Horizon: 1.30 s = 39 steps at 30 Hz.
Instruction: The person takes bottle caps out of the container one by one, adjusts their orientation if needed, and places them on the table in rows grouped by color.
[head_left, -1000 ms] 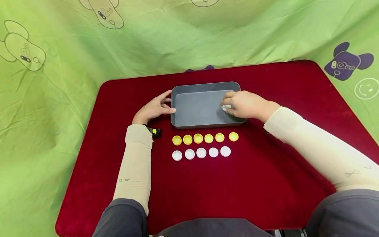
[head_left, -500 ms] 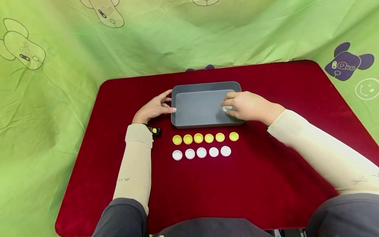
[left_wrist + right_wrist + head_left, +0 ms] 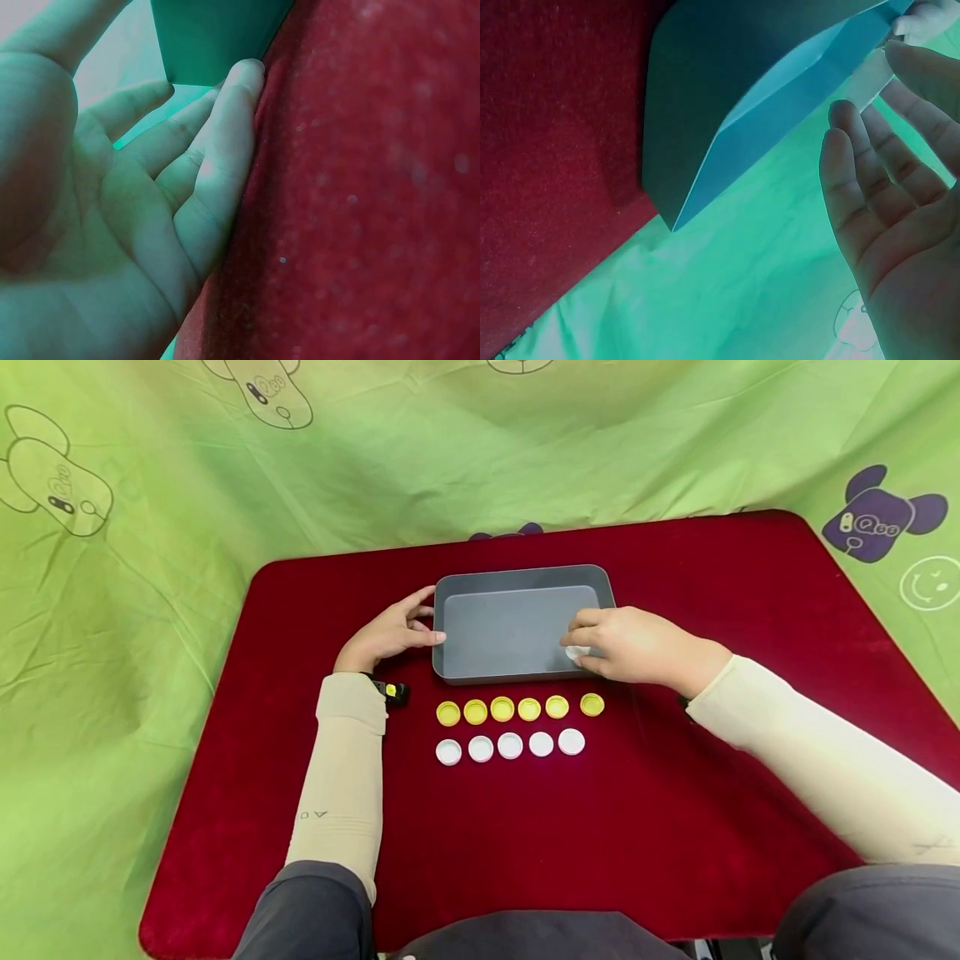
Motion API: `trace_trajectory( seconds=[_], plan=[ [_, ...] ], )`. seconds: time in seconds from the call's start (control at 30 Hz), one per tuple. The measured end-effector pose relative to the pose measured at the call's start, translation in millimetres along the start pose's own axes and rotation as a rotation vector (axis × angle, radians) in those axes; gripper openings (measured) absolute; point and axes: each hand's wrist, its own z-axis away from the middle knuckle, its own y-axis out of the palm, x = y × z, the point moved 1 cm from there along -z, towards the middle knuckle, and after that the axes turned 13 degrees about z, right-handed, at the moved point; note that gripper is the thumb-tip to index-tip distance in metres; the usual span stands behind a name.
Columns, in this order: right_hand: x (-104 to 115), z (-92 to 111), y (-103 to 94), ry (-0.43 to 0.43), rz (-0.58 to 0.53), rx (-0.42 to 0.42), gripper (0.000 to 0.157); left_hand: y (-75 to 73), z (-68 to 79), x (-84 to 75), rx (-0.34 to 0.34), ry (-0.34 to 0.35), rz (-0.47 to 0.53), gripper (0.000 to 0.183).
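A grey rectangular tray lies on the table. At its left end rests my left hand, fingers spread and thumb touching the rim. In the left wrist view, that hand's extended fingers meet the tray's outer wall. Thumb and fingers of my right hand pinch a white bottle cap over the tray's right part. The right wrist view shows this cap above the rim. Yellow caps form a row in front of the tray, with a row of white caps nearer me.
A red cloth covers the table. Green printed fabric hangs behind and at the sides. A small black device is worn at the left wrist.
My right hand has moved toward me across the tray's right part, carrying the white bottle cap. My left hand and the cap rows stay where they were.
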Motion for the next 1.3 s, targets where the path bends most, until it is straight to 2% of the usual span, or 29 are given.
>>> trace_trajectory(
  seconds=[0.4, 0.87, 0.93, 1.03, 1.17, 1.3],
  plan=[
    [13.3, 16.9, -1.6, -0.022, -0.020, -0.040, 0.024, 0.1, 0.4, -1.8, 0.004, -0.006, -0.011, 0.094],
    [29.6, 34.1, -1.9, -0.006, -0.028, -0.068, 0.021, 0.7, 1.3, -3.6, 0.006, -0.043, -0.006, 0.094],
    [32.0, 37.3, -1.1, -0.004, -0.029, -0.068, 0.021, 0.8, 1.7, -5.6, 0.011, -0.050, -0.011, 0.095],
    [35.6, 41.3, -0.1, 0.001, -0.033, -0.065, 0.021, 3.8, 7.8, -16.8, 0.016, -0.059, -0.019, 0.094],
    [39.8, 46.4, 0.8, -0.003, -0.036, -0.060, 0.022, 4.0, 7.4, -13.7, 0.005, -0.037, -0.031, 0.094],
    [42.7, 51.1, 1.2, -0.005, -0.040, -0.062, 0.022, 0.7, 1.9, -1.2, -0.009, -0.015, -0.027, 0.095]
  ],
)
